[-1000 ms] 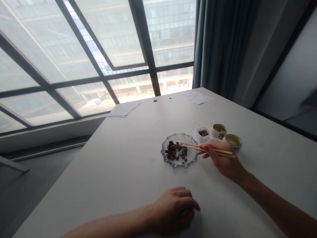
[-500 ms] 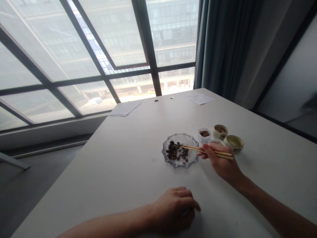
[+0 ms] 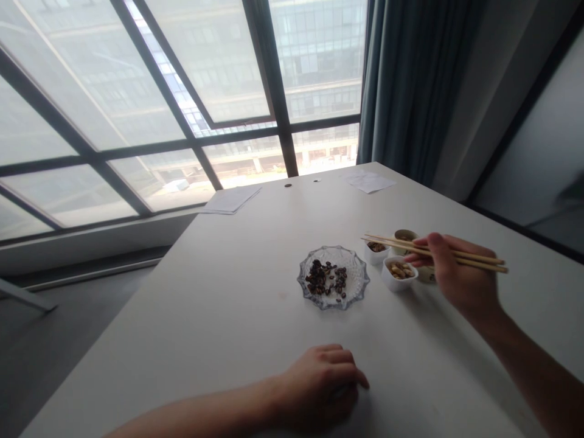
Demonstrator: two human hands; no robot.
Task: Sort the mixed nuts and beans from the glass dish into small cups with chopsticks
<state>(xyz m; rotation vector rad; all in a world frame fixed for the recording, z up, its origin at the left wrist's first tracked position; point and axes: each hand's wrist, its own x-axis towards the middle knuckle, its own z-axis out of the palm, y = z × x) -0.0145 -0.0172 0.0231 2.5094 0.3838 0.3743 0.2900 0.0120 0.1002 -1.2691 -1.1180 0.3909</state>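
My right hand (image 3: 469, 277) is closed around a pair of wooden chopsticks (image 3: 387, 241). Their tips point left, above a small white cup (image 3: 375, 258) of brown bits; I cannot make out anything between them. Just left of that hand stands another white cup (image 3: 399, 287) with yellowish-brown pieces. Two pale-green ceramic cups, a rear one (image 3: 405, 233) and a front one (image 3: 427, 277), are partly hidden by the hand and chopsticks. A scalloped glass plate (image 3: 361, 293) bears dark seeds (image 3: 319, 281). My left hand (image 3: 326, 380) rests on the table in front of it, fingers curled, nothing visible in them.
The white table (image 3: 219, 316) reaches back to large windows (image 3: 228, 61). Paper sheets (image 3: 232, 199) lie at its far left edge, and more papers (image 3: 370, 181) at the far right. A dark blue curtain (image 3: 401, 91) hangs behind.
My right hand has moved right with the chopsticks, whose tips have left the seeds on the glass plate and are now over the rear white cup. My left hand stays in place.
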